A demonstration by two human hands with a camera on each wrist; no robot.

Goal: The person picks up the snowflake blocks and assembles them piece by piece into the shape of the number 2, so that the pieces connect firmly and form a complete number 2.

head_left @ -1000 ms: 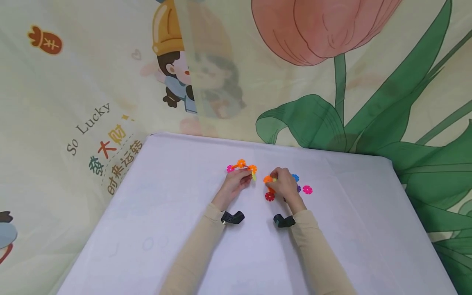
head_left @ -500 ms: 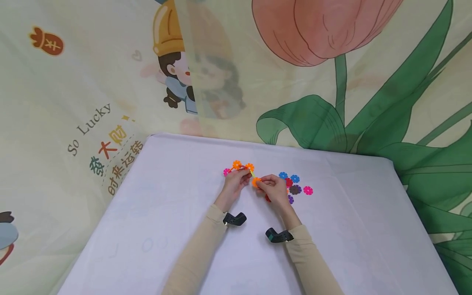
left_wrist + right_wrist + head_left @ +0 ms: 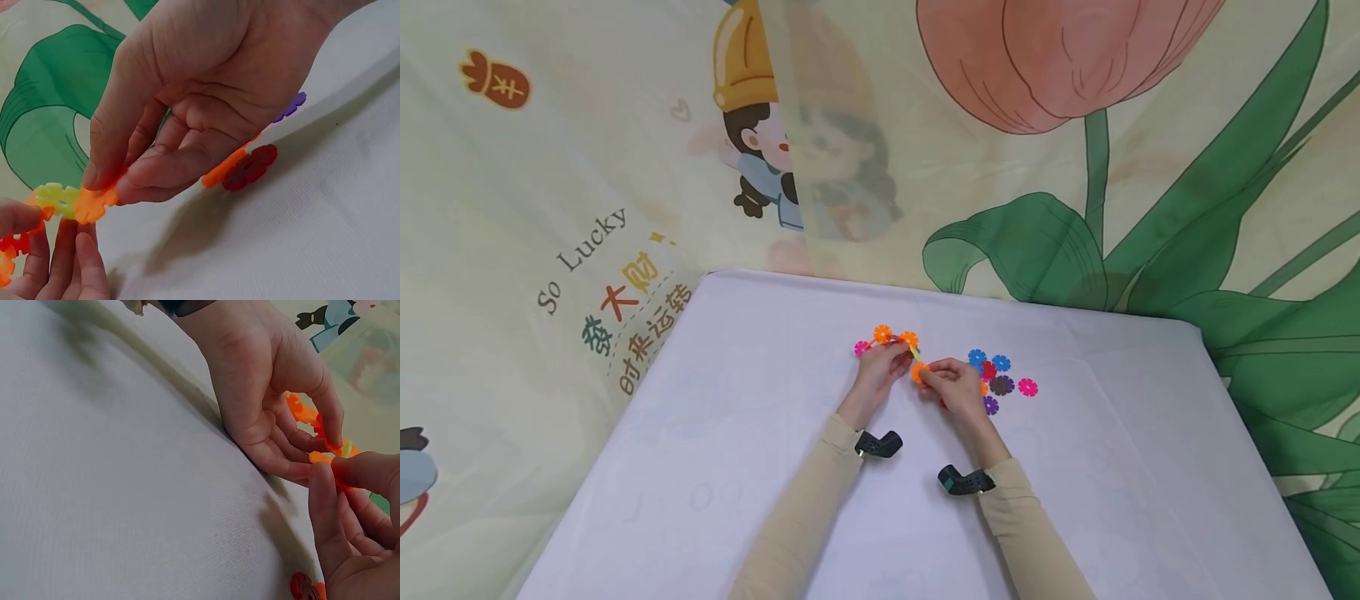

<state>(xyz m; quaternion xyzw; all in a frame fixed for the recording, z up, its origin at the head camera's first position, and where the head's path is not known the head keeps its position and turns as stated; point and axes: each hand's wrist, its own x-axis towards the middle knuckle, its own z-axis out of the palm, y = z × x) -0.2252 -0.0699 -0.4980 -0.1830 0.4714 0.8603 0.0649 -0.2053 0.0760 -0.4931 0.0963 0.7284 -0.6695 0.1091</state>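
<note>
My left hand (image 3: 878, 373) pinches a chain of interlocking snowflake discs (image 3: 882, 333), linked in pink, orange, red and yellow-green. Its yellow-green disc (image 3: 57, 199) sticks out past the left fingertips. Between thumb and fingers, my right hand (image 3: 957, 388) pinches an orange snowflake disc (image 3: 94, 205), whose edge meets the yellow-green disc. Whether their slots are engaged, I cannot tell. In the right wrist view the fingers of both hands come close together around this joint and partly hide it.
Loose snowflake discs lie right of my right hand: blue (image 3: 1001, 363), red (image 3: 988, 370), brown (image 3: 1001, 385), purple (image 3: 991, 406) and pink (image 3: 1028, 387). A dark red disc (image 3: 250, 167) shows under the right hand. A white cloth (image 3: 1120, 467) covers the table, with a printed curtain (image 3: 865, 167) behind.
My right hand has picked an orange disc from the loose pile and carried it left to the chain's yellow-green disc. My left hand keeps its grip, with the chain shifted slightly left.
</note>
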